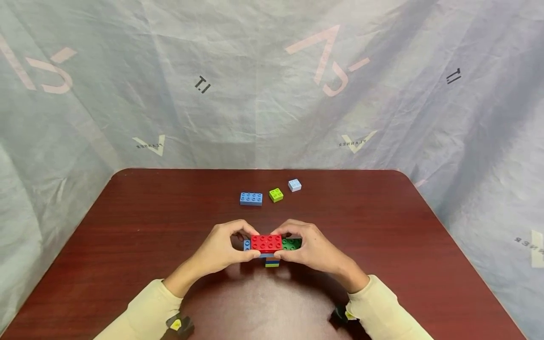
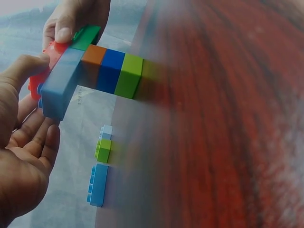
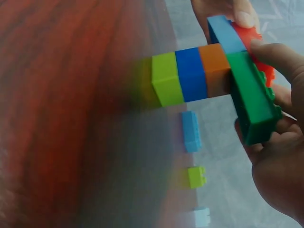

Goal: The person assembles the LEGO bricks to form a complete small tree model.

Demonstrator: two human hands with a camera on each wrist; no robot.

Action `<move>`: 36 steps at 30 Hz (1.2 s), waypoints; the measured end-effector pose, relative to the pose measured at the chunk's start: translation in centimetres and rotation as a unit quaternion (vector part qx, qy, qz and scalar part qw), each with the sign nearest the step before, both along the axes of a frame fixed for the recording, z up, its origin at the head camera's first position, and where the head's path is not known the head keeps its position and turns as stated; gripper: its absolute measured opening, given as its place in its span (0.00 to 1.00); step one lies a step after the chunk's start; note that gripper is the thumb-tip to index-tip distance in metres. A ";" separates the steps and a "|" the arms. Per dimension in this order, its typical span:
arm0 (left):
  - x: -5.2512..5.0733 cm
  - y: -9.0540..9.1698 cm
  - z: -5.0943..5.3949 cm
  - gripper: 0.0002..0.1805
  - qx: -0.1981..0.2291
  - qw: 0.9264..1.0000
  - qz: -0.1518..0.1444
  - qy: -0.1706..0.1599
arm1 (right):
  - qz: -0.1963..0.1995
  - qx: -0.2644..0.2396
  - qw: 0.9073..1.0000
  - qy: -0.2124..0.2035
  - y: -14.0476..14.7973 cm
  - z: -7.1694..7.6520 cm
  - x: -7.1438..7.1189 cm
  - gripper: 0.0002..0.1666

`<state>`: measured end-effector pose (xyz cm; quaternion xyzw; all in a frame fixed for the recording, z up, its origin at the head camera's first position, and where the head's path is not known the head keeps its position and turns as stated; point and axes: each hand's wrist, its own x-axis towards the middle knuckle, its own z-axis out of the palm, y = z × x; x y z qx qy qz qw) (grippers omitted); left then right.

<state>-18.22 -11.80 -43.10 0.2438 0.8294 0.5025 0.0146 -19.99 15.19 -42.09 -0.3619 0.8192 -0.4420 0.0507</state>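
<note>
Fingers [image 1: 247, 256] on both sides are bent into a pinch, opened only about as far as the red brick [image 1: 266, 243] between them. Left hand [image 1: 218, 246] has its left end, right hand [image 1: 312, 248] its right end, thumbs on the near side. That red one sits over the join of a blue brick [image 2: 61, 88] and a green brick [image 3: 256, 97], though I can't tell if it's fully pushed down. Below is a little column: orange block [image 3: 216, 71], dark blue block [image 3: 191, 74], then lime block [image 3: 167, 79] at the bottom, standing on the table [image 1: 127, 255].

Table's a dark reddish-brown wood-grain thing, rounded far corners, glossy enough that the blocks reflect and there's a pale shine at the near side. Farther back lie a loose blue brick [image 1: 250, 199], a small lime brick [image 1: 276, 195] and a pale blue brick [image 1: 294, 185], all studs up.

Room-wise, it's wrinkly grey cloth [image 1: 255, 108] behind and down both sides, printed with pinkish shapes, black lettering and yellowish V's.
</note>
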 end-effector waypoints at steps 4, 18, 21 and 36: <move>0.0 0.0 0.1 0.19 -0.004 1.000 0.001 0.000 | 0.019 0.004 1.000 -0.007 0.5 0.6 -0.3 0.22; 0.1 0.1 0.3 0.20 -0.014 1.000 0.004 -0.007 | -0.043 -0.008 0.999 -0.010 3.0 2.6 -6.2 0.22; 0.1 0.1 0.3 0.20 -0.015 1.000 0.004 -0.005 | -0.065 -0.010 0.998 -0.025 3.4 2.1 -8.2 0.21; 0.1 0.2 0.2 0.20 -0.016 1.000 0.000 0.004 | -0.201 0.032 0.975 -0.093 4.8 -1.9 -16.5 0.25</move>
